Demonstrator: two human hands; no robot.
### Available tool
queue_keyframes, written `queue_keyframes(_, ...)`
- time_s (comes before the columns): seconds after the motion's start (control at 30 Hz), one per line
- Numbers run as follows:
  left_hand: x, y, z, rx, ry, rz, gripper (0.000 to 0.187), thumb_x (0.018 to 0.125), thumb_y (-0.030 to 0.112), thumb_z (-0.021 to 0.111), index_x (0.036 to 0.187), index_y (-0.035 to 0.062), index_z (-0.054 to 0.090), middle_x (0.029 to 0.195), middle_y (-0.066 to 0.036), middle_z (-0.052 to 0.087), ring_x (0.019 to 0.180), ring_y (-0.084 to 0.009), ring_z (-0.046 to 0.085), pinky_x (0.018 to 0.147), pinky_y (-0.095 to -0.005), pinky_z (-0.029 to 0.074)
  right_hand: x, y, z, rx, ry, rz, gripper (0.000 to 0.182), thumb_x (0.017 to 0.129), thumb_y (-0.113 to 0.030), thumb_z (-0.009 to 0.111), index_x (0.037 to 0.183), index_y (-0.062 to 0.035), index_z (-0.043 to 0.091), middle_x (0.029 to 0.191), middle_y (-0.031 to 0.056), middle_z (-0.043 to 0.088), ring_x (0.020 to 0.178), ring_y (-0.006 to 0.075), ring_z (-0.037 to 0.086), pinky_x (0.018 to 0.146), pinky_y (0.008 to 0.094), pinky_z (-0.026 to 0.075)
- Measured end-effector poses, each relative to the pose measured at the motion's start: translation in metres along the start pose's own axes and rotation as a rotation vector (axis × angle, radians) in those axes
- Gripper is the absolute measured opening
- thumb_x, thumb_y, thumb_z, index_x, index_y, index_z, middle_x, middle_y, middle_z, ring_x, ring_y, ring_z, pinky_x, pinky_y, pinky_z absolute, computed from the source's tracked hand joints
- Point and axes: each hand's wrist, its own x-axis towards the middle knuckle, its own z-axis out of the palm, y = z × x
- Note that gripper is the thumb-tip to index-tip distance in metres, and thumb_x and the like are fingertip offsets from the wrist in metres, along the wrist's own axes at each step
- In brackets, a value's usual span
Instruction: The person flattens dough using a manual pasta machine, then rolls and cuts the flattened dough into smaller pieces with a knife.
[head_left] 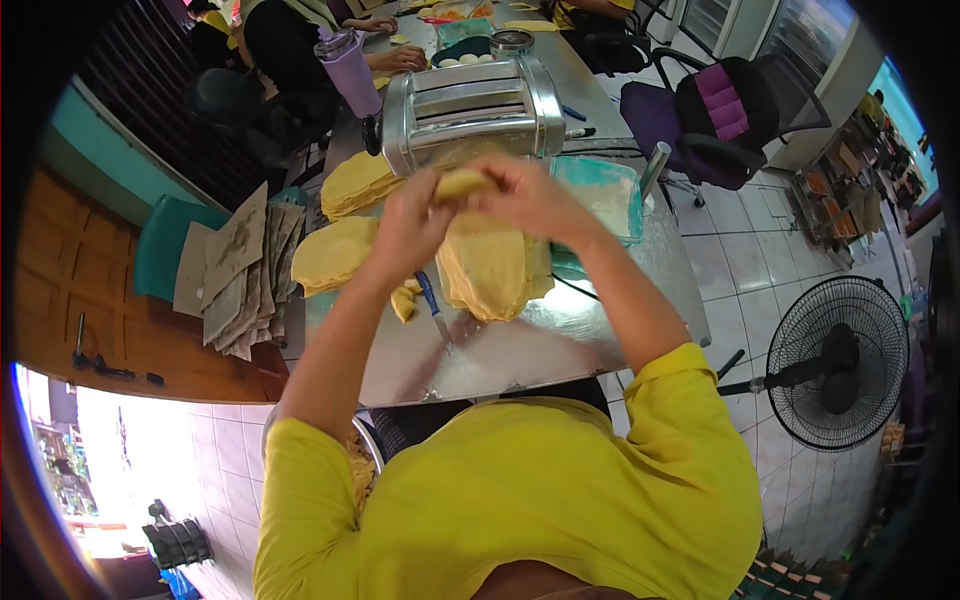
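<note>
Both my hands hold a piece of yellow dough point(463, 184) above the table, just in front of a metal pasta machine point(470, 125). My left hand point(408, 218) is closed on its left side, and my right hand point(535, 198) pinches the right side; the fingers are slightly blurred. Below them lies a thick stack of flat yellow dough sheets point(490, 270). Two more dough stacks point(335, 255) sit to the left. A blue-handled knife point(428, 292) and small dough scraps point(403, 300) lie between the stacks. Right of my hands stands a teal container point(598, 195) with white powder in it.
A lilac tumbler point(352, 78) stands left of the machine. Co-workers sit farther along the table, one with a hand point(398, 60) on it. Cardboard pieces point(245, 265) lean on a green chair point(165, 245) at left. A black fan point(838, 362) stands at right.
</note>
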Motion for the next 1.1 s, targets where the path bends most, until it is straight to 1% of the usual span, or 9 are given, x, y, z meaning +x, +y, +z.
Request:
queue_keyframes(0.07, 0.045, -0.005, -0.001, 0.090, 0.121, 0.239, 0.021, 0.076, 0.003, 0.064, 0.095, -0.0003, 0.057, 0.084, -0.016, 0.061, 0.078, -0.0267, 0.062, 0.069, -0.0337, 0.047, 0.031, -0.005, -0.023, -0.270, 0.052, -0.098, 0.020, 0.080, -0.008, 0.064, 0.099, -0.0020, 0.064, 0.084, 0.0105, 0.066, 0.079, 0.0168, 0.063, 0.071, 0.0299, 0.050)
queue_keyframes(0.13, 0.084, -0.009, 0.000, 0.133, 0.148, 0.219, 0.023, 0.075, 0.001, 0.061, 0.097, 0.0008, 0.058, 0.090, -0.018, 0.063, 0.083, -0.0345, 0.061, 0.071, -0.0362, 0.047, 0.066, 0.001, -0.043, -0.416, 0.135, -0.202, 0.017, 0.079, -0.009, 0.063, 0.095, -0.0027, 0.065, 0.081, 0.0140, 0.066, 0.077, 0.0222, 0.065, 0.070, 0.0327, 0.050)
queue_keyframes(0.2, 0.114, -0.030, 0.007, 0.175, 0.094, 0.172, 0.025, 0.074, 0.000, 0.061, 0.098, 0.0016, 0.059, 0.092, -0.019, 0.063, 0.086, -0.0357, 0.061, 0.073, -0.0372, 0.047, 0.092, 0.015, -0.056, -0.771, 0.168, -0.270, 0.019, 0.077, -0.007, 0.060, 0.095, -0.0038, 0.066, 0.087, 0.0206, 0.065, 0.083, 0.0341, 0.064, 0.074, 0.0400, 0.051)
queue_keyframes(0.3, 0.141, -0.048, 0.014, 0.233, 0.006, 0.159, 0.028, 0.072, -0.001, 0.061, 0.100, 0.0030, 0.060, 0.093, -0.020, 0.064, 0.089, -0.0371, 0.061, 0.074, -0.0383, 0.047, 0.110, 0.025, -0.061, -0.997, 0.057, -0.199, 0.025, 0.077, -0.008, 0.059, 0.100, -0.0043, 0.065, 0.091, 0.0192, 0.065, 0.086, 0.0384, 0.061, 0.077, 0.0416, 0.050)
queue_keyframes(0.43, 0.147, -0.048, 0.012, 0.308, -0.088, 0.141, 0.030, 0.070, -0.002, 0.062, 0.099, 0.0043, 0.062, 0.091, -0.019, 0.064, 0.087, -0.0367, 0.062, 0.074, -0.0390, 0.047, 0.120, 0.026, -0.065, -0.948, -0.095, -0.077, 0.025, 0.076, -0.007, 0.057, 0.099, -0.0042, 0.066, 0.088, 0.0194, 0.066, 0.085, 0.0389, 0.062, 0.077, 0.0443, 0.050)
queue_keyframes(0.6, 0.145, -0.052, 0.003, 0.303, -0.141, 0.161, 0.027, 0.070, -0.002, 0.062, 0.096, 0.0041, 0.063, 0.090, -0.019, 0.065, 0.087, -0.0365, 0.062, 0.074, -0.0387, 0.048, 0.122, 0.017, -0.058, -1.205, -0.187, -0.021, 0.024, 0.075, -0.008, 0.056, 0.095, -0.0050, 0.069, 0.089, 0.0215, 0.066, 0.087, 0.0376, 0.063, 0.079, 0.0441, 0.050)
queue_keyframes(0.8, 0.148, -0.048, 0.000, 0.402, -0.171, 0.204, 0.025, 0.072, 0.007, 0.068, 0.096, 0.0016, 0.064, 0.088, -0.020, 0.065, 0.082, -0.0357, 0.062, 0.071, -0.0379, 0.048, 0.126, 0.004, -0.070, -1.074, -0.314, 0.056, 0.020, 0.077, -0.012, 0.057, 0.092, -0.0048, 0.067, 0.085, 0.0216, 0.065, 0.083, 0.0389, 0.062, 0.076, 0.0453, 0.049)
queue_keyframes(0.97, 0.143, -0.044, -0.021, 0.236, -0.283, 0.060, 0.017, 0.074, 0.010, 0.068, 0.087, 0.0004, 0.063, 0.082, -0.019, 0.063, 0.077, -0.0373, 0.060, 0.067, -0.0401, 0.047, 0.124, 0.016, -0.065, -1.107, -0.216, -0.008, 0.025, 0.078, -0.016, 0.059, 0.100, -0.0062, 0.067, 0.093, 0.0206, 0.066, 0.088, 0.0368, 0.064, 0.078, 0.0446, 0.051)
queue_keyframes(1.1, 0.140, -0.057, -0.010, 0.345, -0.222, 0.121, 0.016, 0.074, 0.012, 0.068, 0.082, -0.0004, 0.061, 0.080, -0.019, 0.062, 0.075, -0.0379, 0.059, 0.066, -0.0415, 0.046, 0.125, 0.025, -0.063, -1.179, -0.181, -0.023, 0.025, 0.079, -0.019, 0.060, 0.100, -0.0062, 0.067, 0.091, 0.0201, 0.067, 0.087, 0.0373, 0.063, 0.078, 0.0432, 0.050)
